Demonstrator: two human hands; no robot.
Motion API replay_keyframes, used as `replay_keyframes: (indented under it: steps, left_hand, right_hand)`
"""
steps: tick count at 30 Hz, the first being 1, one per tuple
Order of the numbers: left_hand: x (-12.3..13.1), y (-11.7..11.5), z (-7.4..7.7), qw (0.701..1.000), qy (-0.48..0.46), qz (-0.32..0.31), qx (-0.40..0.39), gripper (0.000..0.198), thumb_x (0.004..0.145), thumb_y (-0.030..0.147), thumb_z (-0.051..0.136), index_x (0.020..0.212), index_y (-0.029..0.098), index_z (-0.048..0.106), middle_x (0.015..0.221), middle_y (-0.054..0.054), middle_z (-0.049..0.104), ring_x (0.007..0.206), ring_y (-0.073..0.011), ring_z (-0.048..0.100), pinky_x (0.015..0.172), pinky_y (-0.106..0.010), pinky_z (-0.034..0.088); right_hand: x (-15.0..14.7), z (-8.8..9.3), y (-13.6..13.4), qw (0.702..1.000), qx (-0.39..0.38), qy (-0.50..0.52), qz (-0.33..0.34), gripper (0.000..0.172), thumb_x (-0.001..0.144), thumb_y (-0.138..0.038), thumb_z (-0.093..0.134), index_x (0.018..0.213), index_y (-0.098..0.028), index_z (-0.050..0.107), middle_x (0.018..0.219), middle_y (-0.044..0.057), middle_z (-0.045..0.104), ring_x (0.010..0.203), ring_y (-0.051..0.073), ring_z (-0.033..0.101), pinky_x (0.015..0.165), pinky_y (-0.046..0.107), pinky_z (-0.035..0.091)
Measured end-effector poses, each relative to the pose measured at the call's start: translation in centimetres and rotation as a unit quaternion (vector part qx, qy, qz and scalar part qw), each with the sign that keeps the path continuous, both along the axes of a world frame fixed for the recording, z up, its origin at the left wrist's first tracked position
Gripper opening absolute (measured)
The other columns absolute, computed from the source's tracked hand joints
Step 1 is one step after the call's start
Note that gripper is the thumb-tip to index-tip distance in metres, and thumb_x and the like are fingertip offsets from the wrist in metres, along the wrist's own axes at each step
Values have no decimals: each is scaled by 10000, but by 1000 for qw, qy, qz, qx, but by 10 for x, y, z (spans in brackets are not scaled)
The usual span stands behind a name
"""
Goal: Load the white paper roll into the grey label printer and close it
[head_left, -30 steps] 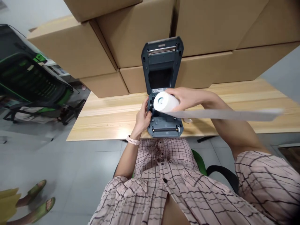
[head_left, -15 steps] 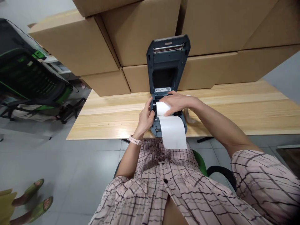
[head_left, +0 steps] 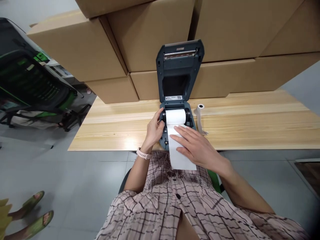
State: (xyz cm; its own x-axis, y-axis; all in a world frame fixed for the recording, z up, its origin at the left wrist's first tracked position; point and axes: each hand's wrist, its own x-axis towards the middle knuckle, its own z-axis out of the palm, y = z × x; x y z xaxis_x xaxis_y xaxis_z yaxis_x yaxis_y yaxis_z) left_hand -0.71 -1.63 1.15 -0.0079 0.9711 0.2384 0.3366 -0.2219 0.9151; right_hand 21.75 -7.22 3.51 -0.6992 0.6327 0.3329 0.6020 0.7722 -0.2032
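Note:
A dark grey label printer point(head_left: 163, 144) stands at the table's front edge with its lid point(head_left: 180, 71) raised. Inside it, a white paper roll point(head_left: 175, 117) sits between black holders. The loose end of the paper point(head_left: 181, 160) hangs over the front of the printer towards my lap. My left hand point(head_left: 154, 129) grips the printer's left side, thumb and fingers at the rim beside the roll. Flat on the loose paper, with its fingers stretched out, lies my right hand point(head_left: 191, 143); it covers the printer's front right part.
Stacked cardboard boxes point(head_left: 150, 36) stand behind the printer on the wooden table point(head_left: 112, 125). A small paper roll point(head_left: 200, 107) with a trailing strip lies right of the printer. To the left is an office chair point(head_left: 32, 83); a person's sandalled feet point(head_left: 37, 213) show at lower left.
My right hand has moved from the roll down towards me onto the loose paper, uncovering the roll. The paper end reaches slightly lower. My left hand stays at the printer's side.

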Motion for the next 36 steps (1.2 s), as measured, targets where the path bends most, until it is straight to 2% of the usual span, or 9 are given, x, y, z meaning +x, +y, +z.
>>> replay_keyframes:
  steps: [4, 10, 17, 22, 26, 29, 32, 34, 36]
  left_hand:
    - [-1, 1, 0, 1000, 16, 4, -15, 618, 930, 150, 498, 1536, 265, 529, 1477, -94, 668, 1073, -238, 713, 983, -466, 571]
    - [-2, 2, -3, 1000, -8, -1, -1, 616, 930, 158, 537, 1529, 301, 538, 1513, -74, 640, 1251, -257, 672, 1081, -475, 540]
    - [-1, 3, -3, 1000, -6, 6, -10, 582, 937, 152, 530, 1503, 285, 557, 1486, -73, 652, 1212, -244, 685, 1056, -463, 556]
    - [-1, 2, -2, 1000, -4, 5, -14, 588, 929, 147, 534, 1501, 282, 558, 1475, -84, 660, 1145, -242, 702, 1012, -464, 569]
    - [-3, 4, -5, 1000, -8, 6, -13, 580, 934, 176, 558, 1503, 289, 557, 1471, -79, 664, 1169, -249, 702, 1007, -450, 573]
    - [-3, 7, -7, 1000, -18, 2, -21, 552, 955, 222, 567, 1504, 283, 548, 1521, -91, 632, 1220, -265, 691, 1041, -463, 565]
    - [3, 1, -9, 997, -64, 3, -40, 583, 995, 304, 573, 1565, 292, 453, 1651, -111, 504, 1430, -292, 582, 1167, -482, 501]
    - [10, -11, -9, 993, -99, 10, -60, 669, 1006, 376, 604, 1620, 314, 348, 1747, -102, 358, 1596, -295, 401, 1280, -476, 396]
    - [18, -29, -7, 990, -115, 14, -82, 773, 982, 429, 669, 1645, 334, 284, 1794, -73, 252, 1675, -289, 232, 1361, -465, 267]
  right_hand:
    - [-7, -10, -7, 999, 21, 16, -19, 497, 1093, -453, 473, 1493, -178, 581, 1620, 195, 528, 1537, 338, 493, 1198, 609, 511]
    - [-14, -16, -16, 999, 17, 23, -41, 544, 1063, -520, 511, 1519, -225, 549, 1643, 180, 508, 1544, 340, 483, 1195, 594, 510]
    - [-10, -16, -15, 999, 10, 27, -33, 524, 1085, -523, 450, 1505, -231, 562, 1632, 170, 524, 1529, 348, 492, 1131, 576, 534]
    - [-10, -15, -15, 999, 17, 28, -32, 508, 1088, -513, 444, 1452, -198, 606, 1582, 179, 577, 1468, 364, 546, 1090, 570, 545]
    - [-10, -13, -15, 999, 4, 27, -33, 493, 1084, -526, 444, 1467, -256, 598, 1585, 152, 579, 1472, 349, 542, 1078, 566, 546]
    - [-9, -11, -14, 999, 12, 26, -28, 499, 1087, -528, 435, 1455, -239, 608, 1576, 155, 588, 1449, 348, 563, 1066, 558, 552]
    - [-9, -10, -14, 999, 5, 27, -25, 494, 1084, -522, 448, 1466, -251, 604, 1578, 144, 590, 1440, 344, 569, 1064, 559, 553]
    - [-10, -11, -14, 999, -9, 28, -24, 495, 1077, -516, 470, 1489, -271, 593, 1587, 137, 580, 1453, 347, 555, 1069, 572, 549]
    - [-10, -12, -15, 999, -22, 33, -23, 498, 1074, -501, 485, 1502, -269, 591, 1593, 139, 574, 1468, 351, 541, 1074, 582, 548]
